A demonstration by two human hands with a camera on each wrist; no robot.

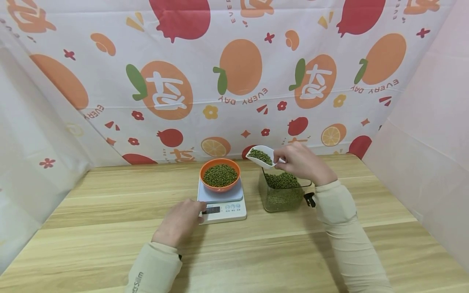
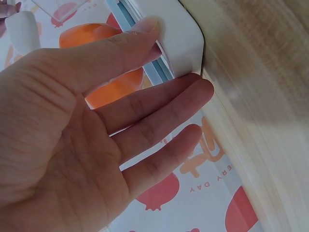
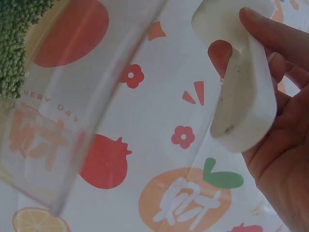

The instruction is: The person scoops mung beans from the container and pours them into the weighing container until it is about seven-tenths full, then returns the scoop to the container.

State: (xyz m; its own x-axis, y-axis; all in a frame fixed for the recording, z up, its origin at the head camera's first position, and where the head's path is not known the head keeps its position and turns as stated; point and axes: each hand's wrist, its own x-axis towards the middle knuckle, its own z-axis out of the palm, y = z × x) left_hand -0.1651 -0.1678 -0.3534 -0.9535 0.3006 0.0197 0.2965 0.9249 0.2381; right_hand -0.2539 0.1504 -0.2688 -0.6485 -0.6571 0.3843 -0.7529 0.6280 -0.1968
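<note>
My right hand (image 1: 298,160) grips the short handle of a white scoop (image 1: 269,153) loaded with green mung beans (image 1: 260,156). It holds the scoop over the back left of a clear container (image 1: 283,205) part-filled with mung beans; in the right wrist view the scoop's handle (image 3: 244,106) shows a hollow underside. An orange bowl (image 1: 220,189) of mung beans stands on a white kitchen scale (image 1: 239,214). At the scale's left front corner, my left hand (image 1: 179,221) touches the casing beside the display, its fingers (image 2: 159,121) fairly straight. The display's digits are unreadable.
The wooden tabletop (image 1: 91,228) extends around the scale and container. A patterned white cloth (image 1: 198,73) hangs behind the table, with pale cloth on both sides. A black clip-like piece (image 1: 310,200) shows beside the container, near the right sleeve.
</note>
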